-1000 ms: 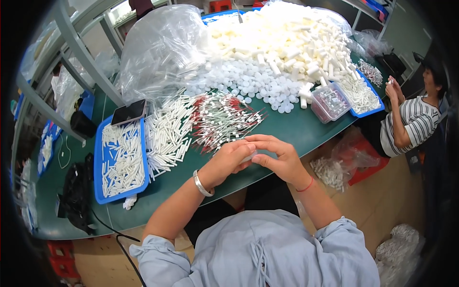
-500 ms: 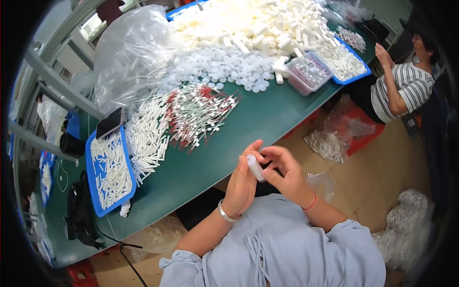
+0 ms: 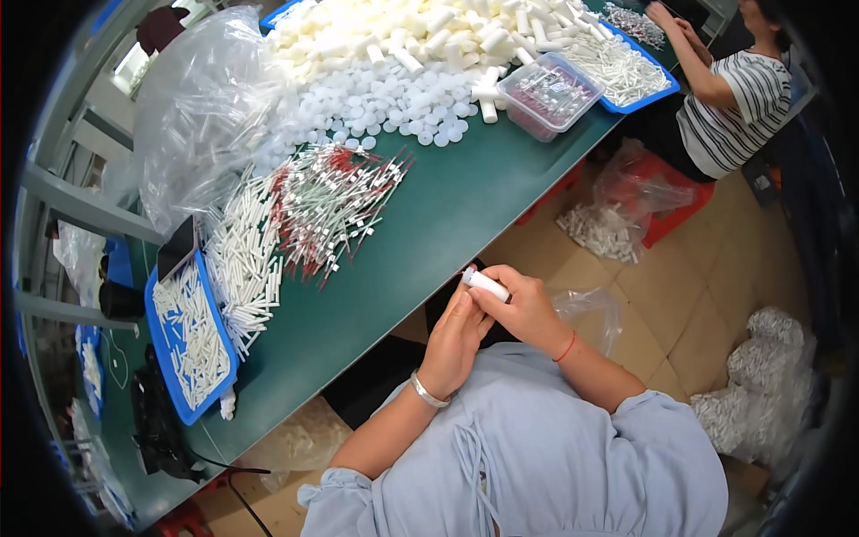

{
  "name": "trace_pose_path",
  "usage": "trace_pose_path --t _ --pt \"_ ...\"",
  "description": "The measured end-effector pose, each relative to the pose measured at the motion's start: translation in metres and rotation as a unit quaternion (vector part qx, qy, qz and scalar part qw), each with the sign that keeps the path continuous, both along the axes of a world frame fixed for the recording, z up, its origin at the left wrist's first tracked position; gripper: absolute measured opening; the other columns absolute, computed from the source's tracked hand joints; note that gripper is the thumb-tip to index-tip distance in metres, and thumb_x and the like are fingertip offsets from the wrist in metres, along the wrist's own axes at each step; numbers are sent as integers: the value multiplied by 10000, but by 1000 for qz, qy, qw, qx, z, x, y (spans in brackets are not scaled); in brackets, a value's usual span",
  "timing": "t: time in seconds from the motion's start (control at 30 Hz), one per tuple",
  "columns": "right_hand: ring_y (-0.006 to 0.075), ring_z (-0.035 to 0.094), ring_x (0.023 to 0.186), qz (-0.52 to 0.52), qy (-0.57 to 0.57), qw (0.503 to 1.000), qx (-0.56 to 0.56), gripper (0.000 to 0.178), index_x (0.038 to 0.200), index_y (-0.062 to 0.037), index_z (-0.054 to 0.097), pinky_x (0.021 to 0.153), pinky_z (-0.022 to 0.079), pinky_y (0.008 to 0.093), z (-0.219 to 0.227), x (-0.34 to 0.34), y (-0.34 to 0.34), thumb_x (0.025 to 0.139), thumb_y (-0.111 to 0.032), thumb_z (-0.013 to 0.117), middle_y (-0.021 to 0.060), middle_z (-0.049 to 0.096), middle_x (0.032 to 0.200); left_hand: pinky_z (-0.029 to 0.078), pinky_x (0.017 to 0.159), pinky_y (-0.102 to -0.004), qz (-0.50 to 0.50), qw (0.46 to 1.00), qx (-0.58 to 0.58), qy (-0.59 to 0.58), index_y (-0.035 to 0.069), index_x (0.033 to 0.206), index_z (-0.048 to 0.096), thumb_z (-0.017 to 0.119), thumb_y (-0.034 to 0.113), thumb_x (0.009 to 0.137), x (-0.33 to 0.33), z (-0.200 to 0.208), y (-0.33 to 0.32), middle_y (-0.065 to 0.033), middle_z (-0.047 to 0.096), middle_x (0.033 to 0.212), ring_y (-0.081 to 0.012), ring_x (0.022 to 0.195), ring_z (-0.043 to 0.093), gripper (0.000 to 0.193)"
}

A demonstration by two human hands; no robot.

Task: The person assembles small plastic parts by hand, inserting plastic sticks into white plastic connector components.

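Observation:
A small white cylinder [image 3: 488, 285] with a translucent cap on its upper left end is between my hands, just off the table's front edge. My right hand [image 3: 531, 311] is closed around its lower right end, thumb and fingers pressed on the side. My left hand [image 3: 452, 345] is closed under and behind it; the thumb lies below the cap and a fingertip shows beyond it. Something thin and reddish shows by the cap, too small to make out. Part of the left fingers is hidden behind the cylinder.
The green table [image 3: 429, 228] holds a pile of red-and-white wired pieces [image 3: 331, 201], white sticks [image 3: 242, 259], a blue tray [image 3: 234, 360], translucent caps [image 3: 376, 103], white cylinders [image 3: 358, 36] and a clear plastic box [image 3: 546, 94]. A co-worker [image 3: 738, 107] sits at the right.
The right hand has gone from open fingers beside the cylinder to gripping it. The cylinder has tilted flatter, cap toward the left. The view has shifted, so the table's things appear further left and higher.

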State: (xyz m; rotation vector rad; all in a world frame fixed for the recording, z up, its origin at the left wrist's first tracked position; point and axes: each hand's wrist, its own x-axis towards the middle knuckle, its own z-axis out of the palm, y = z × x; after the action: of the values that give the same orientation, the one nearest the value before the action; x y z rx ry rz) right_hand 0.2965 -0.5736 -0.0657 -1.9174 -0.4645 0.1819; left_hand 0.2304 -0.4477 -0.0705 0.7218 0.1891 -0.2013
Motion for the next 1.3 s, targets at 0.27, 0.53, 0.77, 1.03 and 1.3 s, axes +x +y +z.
trace_pose_path --t 0.27,0.53,0.77,1.03,1.3 --pt "257 667 670 -20 -30 999 -7 212 978 -39 593 582 508 333 -2 4 9 859 -193 676 120 656 760 344 1075 -362 -5 997 -72 27 60 1437 324 307 291 1048 6 -7 4 -70 446 1384 -181 1272 434 452" --pt "288 643 608 -13 -76 997 -30 175 955 -35 567 530 488 363 -2 -1 16 865 -154 660 130 631 720 334 1083 -362 -22 996 -78 33 49 1443 313 309 299 1050 9 -13 12 -74 430 1397 -180 1285 424 466" --pt "300 624 562 -71 -132 988 -27 181 939 -30 520 488 475 378 -8 -11 32 866 -132 649 130 596 655 345 1078 -350 12 997 -58 56 11 1418 356 319 274 1048 14 -9 14 -86 449 1398 -190 1279 439 456" --pt "261 628 556 -76 -101 992 -1 205 921 -26 513 493 477 359 -12 -7 31 867 -162 656 137 620 692 377 1045 -342 37 996 -63 53 19 1326 458 368 267 1035 12 -20 13 -89 529 1301 -179 1211 497 393" --pt "20 299 480 -45 363 853 372 208 893 -72 487 413 242 193 -19 -15 31 996 -251 512 -42 387 604 407 977 -277 36 998 51 32 -18 1373 423 394 243 1024 6 -17 16 -84 556 1255 -141 1126 530 436"
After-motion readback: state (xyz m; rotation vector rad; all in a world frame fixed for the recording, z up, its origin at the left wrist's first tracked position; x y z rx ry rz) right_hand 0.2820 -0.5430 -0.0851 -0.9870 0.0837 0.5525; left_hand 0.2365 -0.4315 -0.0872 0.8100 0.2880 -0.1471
